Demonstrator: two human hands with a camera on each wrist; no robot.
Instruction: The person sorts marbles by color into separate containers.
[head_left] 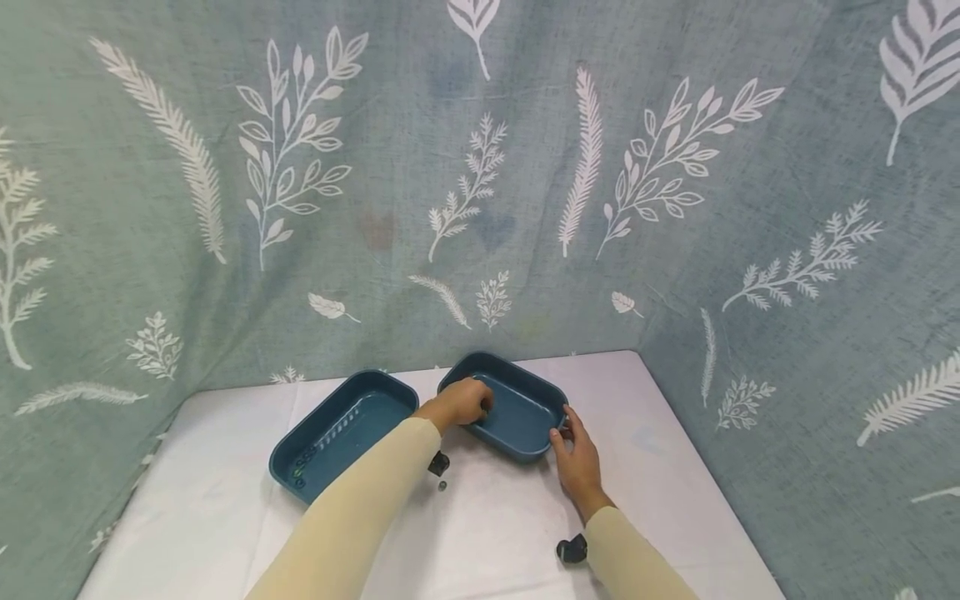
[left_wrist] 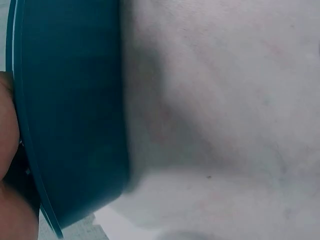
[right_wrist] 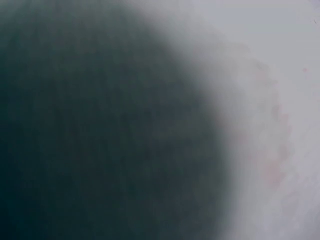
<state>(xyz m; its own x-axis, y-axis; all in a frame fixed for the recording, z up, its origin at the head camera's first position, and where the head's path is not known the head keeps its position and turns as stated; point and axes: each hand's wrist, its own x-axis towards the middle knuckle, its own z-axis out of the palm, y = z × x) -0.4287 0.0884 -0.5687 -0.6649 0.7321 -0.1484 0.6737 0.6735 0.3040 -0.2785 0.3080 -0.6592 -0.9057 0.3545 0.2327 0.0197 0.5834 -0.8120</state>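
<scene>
In the head view, a blue rectangular tray (head_left: 517, 408) stands at the back of the white-covered table. My left hand (head_left: 467, 402) reaches over its near left rim, fingers bent down inside; I cannot tell whether they hold something, as the fingertips are hidden. In the left wrist view, fingers (left_wrist: 7, 130) show at the far left beside the tray's outer wall (left_wrist: 75, 115). My right hand (head_left: 577, 454) grips the tray's right end, thumb and fingers spread around the corner. The right wrist view is mostly a dark, blurred surface (right_wrist: 110, 125).
A second blue tray (head_left: 363, 425) stands to the left, partly behind the left sleeve (head_left: 367, 508). Several small dark and green pieces (head_left: 302, 467) lie in its near left end. One small round piece (head_left: 442, 485) lies on the table (head_left: 480, 533). Patterned cloth (head_left: 525, 292) hangs behind.
</scene>
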